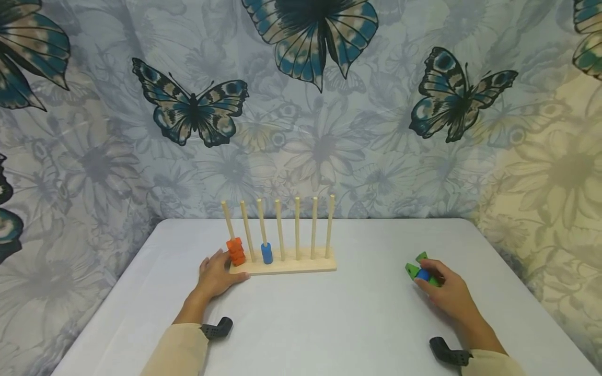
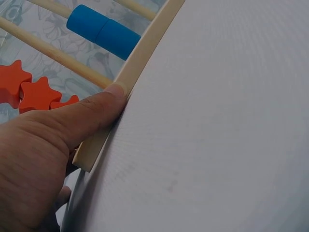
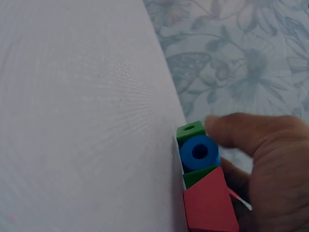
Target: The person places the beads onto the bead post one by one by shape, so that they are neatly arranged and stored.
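Note:
My left hand grips the left end of a wooden peg stand, thumb along the front edge of its base. Beside those fingers, several orange star-shaped beads are stacked on the first peg. Two blue cylinder beads sit on the third peg. Over at the right of the table, my right hand curves around a blue bead with a hole and green blocks. A red block lies against them in the right wrist view. Whether the fingertips pinch any piece is unclear.
The white table reaches back to a butterfly-and-flower patterned backdrop. The stand's upright pegs rise near the back edge. A dark wrist camera shows at the left sleeve and another wrist camera at the right.

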Tool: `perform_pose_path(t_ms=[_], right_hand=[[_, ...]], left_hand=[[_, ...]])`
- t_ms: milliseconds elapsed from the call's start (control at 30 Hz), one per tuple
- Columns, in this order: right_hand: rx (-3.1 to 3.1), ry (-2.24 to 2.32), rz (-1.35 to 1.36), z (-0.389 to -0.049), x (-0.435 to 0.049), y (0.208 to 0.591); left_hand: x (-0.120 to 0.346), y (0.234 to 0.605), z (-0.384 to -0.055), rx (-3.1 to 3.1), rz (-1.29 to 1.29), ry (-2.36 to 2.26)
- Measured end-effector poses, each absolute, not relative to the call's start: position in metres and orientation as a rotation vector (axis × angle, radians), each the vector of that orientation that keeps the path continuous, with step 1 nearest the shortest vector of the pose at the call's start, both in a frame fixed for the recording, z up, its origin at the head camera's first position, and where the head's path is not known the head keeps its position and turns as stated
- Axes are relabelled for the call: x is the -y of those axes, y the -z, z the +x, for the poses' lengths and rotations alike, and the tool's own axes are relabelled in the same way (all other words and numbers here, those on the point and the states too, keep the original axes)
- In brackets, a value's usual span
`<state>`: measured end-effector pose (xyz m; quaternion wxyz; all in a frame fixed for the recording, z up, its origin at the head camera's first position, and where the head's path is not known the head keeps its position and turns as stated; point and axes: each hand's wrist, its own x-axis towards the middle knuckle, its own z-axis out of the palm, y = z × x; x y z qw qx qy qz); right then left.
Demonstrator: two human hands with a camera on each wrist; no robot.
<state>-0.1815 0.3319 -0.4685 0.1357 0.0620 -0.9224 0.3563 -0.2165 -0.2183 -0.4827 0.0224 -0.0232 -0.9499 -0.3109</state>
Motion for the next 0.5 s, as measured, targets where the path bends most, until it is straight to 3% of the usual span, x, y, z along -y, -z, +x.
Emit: perform_pose_path(t_ms=[500], right_hand=[[2.61,-0.937,0.089,-0.1794,-0.33,0.4764]], left_hand=[[0.2176,0.4803,-0.2155,2.933,-0.086,0.978]])
